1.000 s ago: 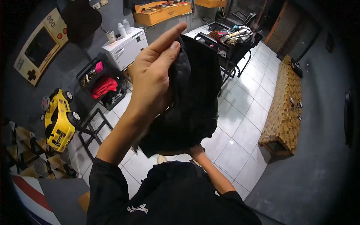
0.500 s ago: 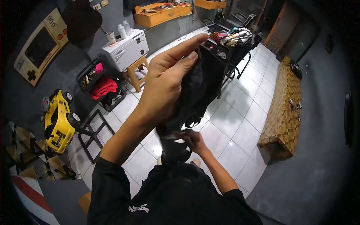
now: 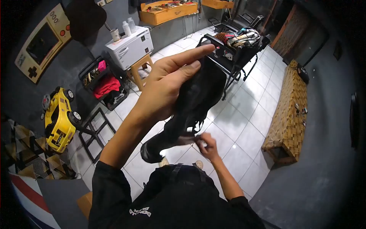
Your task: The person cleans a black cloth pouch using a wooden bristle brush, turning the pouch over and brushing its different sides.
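holds black cloth (image 3: 202,87) aloft, clasped at top in left hand (image 3: 162,87), forefinger extended | pinches its lower edge in curled right hand (image 3: 207,147) | hangs bunched before black shirt (image 3: 167,202), above white-tiled floor (image 3: 253,116)

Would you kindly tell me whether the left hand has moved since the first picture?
Yes: judged against the white cabinet, the left hand has shifted to the right and lower in the view.

Hands (image 3: 164,86): two. Black bundle (image 3: 202,84): one. White cabinet (image 3: 133,50), near back edge: bottles (image 3: 126,29) two, cup (image 3: 115,35) one. Yellow toy car (image 3: 61,118): one. Wooden wall shelves (image 3: 167,16): two.
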A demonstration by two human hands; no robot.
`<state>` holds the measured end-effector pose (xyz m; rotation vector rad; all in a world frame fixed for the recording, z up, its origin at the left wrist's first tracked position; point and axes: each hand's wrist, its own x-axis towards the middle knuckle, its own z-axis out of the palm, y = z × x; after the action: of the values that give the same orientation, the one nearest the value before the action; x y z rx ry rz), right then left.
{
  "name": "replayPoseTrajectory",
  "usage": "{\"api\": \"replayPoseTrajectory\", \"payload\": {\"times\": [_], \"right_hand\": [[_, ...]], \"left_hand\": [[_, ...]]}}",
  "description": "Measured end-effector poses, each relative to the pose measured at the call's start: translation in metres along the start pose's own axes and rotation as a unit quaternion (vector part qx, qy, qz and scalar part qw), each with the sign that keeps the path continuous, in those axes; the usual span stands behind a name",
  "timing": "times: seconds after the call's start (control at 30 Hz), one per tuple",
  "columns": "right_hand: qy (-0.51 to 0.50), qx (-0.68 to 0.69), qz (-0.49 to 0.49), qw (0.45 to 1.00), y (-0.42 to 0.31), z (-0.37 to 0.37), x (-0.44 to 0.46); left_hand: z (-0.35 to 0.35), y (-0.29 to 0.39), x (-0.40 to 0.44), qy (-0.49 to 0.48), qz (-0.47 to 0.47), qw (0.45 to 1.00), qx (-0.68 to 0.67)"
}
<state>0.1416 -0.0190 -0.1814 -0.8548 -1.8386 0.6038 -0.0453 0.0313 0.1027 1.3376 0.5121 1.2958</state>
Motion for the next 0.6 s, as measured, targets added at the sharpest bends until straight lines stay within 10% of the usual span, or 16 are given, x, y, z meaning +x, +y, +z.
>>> {"api": "replayPoseTrajectory", "payload": {"times": [0.13,0.43,0.5,0.6], "right_hand": [[0.049,0.141,0.048,0.988,-0.043,-0.014,0.053],[-0.11,-0.196,-0.122,0.967,0.075,0.094,-0.075],[-0.356,-0.317,0.028,0.879,0.103,0.087,-0.126],[-0.383,-0.313,0.091,0.864,0.075,0.06,-0.111]], "left_hand": [[0.011,0.001,0.002,-0.013,0.01,1.0,0.003],[0.019,0.009,0.004,0.034,0.06,0.994,-0.082],[0.018,0.008,0.002,0.035,0.049,0.995,-0.086],[0.011,0.005,0.001,0.021,0.028,0.998,-0.051]]}}
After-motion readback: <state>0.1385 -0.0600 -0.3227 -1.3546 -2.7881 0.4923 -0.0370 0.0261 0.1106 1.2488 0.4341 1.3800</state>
